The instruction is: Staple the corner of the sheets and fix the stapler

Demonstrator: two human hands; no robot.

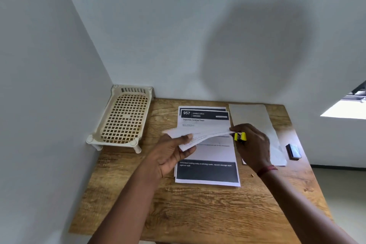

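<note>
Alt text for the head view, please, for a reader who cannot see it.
Over a wooden table, the left hand holds a raised sheaf of papers while the right hand grips a yellow stapler at its corner. Printed sheets lie beneath, a beige tray sits left, and a small dark box right.

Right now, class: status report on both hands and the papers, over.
Left hand grips raised sheets. Right hand pinches their far corner, holding yellow stapler. Printed stack lies flat beneath. Nothing in the way.
</note>
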